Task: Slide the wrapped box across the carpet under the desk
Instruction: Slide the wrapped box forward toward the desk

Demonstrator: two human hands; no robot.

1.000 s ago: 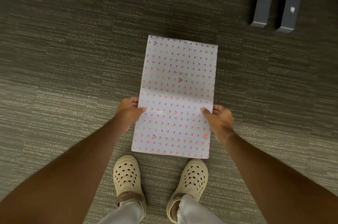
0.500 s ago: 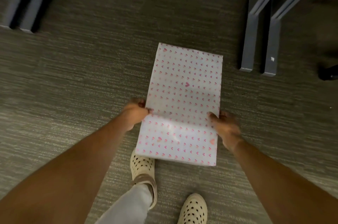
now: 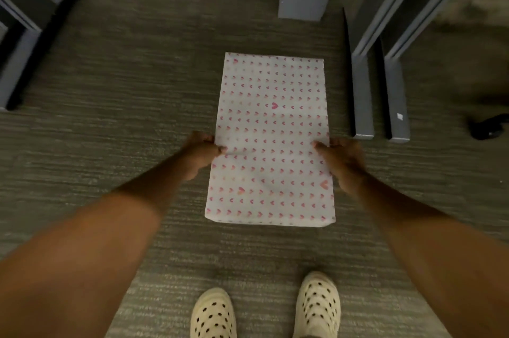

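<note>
Your hands grasp the wrapped box (image 3: 271, 139) on carpet (image 3: 124, 84).
Left hand (image 3: 200, 154) and right hand (image 3: 343, 161) pinch its long edges; it looks stiff, light, with slippery paper.

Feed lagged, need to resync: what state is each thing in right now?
wrapped box: flat on the carpet, wrapping intact
left hand: gripping the box's left edge
right hand: gripping the box's right edge
desk legs: upright, right of the box, not touching it
</note>
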